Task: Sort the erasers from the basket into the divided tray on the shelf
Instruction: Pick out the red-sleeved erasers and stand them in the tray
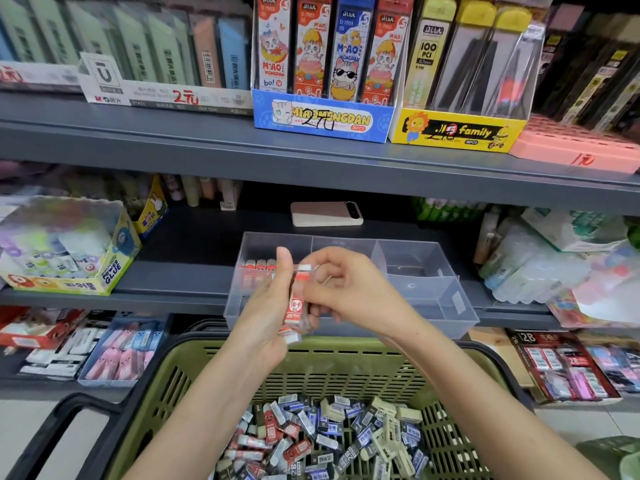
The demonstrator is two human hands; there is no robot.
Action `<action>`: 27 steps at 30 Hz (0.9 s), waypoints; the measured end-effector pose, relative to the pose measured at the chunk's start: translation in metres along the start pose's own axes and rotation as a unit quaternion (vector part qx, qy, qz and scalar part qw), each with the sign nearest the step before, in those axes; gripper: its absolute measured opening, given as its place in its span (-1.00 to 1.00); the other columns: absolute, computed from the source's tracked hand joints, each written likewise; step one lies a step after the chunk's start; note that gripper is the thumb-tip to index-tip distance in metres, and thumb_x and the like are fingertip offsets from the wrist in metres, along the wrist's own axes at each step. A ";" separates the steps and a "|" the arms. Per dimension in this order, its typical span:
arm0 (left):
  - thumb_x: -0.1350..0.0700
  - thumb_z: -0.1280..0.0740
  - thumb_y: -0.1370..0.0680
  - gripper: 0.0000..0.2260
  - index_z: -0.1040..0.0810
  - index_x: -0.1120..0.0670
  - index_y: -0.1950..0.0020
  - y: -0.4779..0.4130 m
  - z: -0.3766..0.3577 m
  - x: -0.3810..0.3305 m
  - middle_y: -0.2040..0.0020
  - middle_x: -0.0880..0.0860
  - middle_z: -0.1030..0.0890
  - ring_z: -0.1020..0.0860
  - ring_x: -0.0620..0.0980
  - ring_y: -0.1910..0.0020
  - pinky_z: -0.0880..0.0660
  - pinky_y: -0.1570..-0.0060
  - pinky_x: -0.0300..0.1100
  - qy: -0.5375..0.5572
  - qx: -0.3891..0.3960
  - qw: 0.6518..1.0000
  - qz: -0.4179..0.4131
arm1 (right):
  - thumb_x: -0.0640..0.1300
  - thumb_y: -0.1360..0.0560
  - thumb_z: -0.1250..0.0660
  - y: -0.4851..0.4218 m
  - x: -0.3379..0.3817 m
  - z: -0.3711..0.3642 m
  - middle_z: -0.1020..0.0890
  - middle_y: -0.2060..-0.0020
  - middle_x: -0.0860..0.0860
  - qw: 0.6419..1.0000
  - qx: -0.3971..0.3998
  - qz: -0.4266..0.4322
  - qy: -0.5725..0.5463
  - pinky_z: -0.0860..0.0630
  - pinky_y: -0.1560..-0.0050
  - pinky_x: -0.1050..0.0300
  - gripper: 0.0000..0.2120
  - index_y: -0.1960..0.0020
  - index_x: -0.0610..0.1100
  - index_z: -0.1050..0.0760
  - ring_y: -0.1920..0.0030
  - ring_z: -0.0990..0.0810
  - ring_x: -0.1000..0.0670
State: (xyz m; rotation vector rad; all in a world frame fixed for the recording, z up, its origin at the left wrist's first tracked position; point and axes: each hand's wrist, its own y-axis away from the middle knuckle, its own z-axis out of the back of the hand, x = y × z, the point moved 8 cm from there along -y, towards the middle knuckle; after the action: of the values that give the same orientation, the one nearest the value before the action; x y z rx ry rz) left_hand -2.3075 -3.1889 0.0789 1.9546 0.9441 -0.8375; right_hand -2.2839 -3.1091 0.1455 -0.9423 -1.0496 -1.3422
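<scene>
Basket (346, 375) below us holds mixed erasers (329, 438) – red, blue, cream. Divided tray (433, 299) on the shelf (180, 271) has red ones (258, 268) in its back-left section. Our L hand (263, 306) grips a stack of red erasers (294, 306), R hand (349, 289) pinches its top. Risk: loose stack slips & drops back – or lands in the wrong section.
</scene>
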 end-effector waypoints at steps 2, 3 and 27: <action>-0.26 -0.22 -0.41 -0.47 -0.52 0.21 0.01 0.002 -0.003 0.002 0.43 0.14 -0.51 -0.45 -0.04 0.55 -0.31 0.66 -0.33 0.016 0.013 1.000 0.004 | -0.29 -0.44 -0.39 0.002 -0.010 0.009 -0.57 0.37 -0.05 0.995 -0.021 -0.026 -0.094 -0.39 0.53 0.25 -0.87 0.06 -0.16 -0.48 0.47 -0.53 0.05; -0.19 -0.25 -0.44 -0.55 -0.49 0.20 -0.02 0.003 -0.003 0.003 0.42 0.14 -0.51 -0.45 -0.04 0.55 -0.31 0.67 -0.33 0.036 0.018 0.999 0.008 | -0.32 -0.44 -0.39 0.003 -0.013 0.019 -0.58 0.39 -0.05 0.989 -0.045 -0.025 -0.136 -0.41 0.52 0.25 -0.88 0.09 -0.17 -0.49 0.48 -0.52 0.06; -0.01 -0.50 -0.17 -0.45 -0.53 0.11 -0.12 0.013 0.017 -0.005 0.29 0.06 -0.66 -0.61 -0.02 0.40 -0.48 0.51 -0.23 0.040 -0.003 0.999 -0.026 | 0.19 -0.53 -0.20 -0.061 -0.068 0.096 -0.67 0.07 -0.05 0.827 -0.174 -0.145 0.514 -0.43 0.07 0.15 -0.64 0.05 -0.03 -0.65 -0.02 -0.59 -0.10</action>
State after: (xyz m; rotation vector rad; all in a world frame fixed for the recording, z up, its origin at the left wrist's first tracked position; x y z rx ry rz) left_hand -2.3028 -3.2110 0.0800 1.9782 1.0463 -0.7887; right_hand -2.3458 -2.9994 0.1045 -0.1692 -0.0911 -1.9864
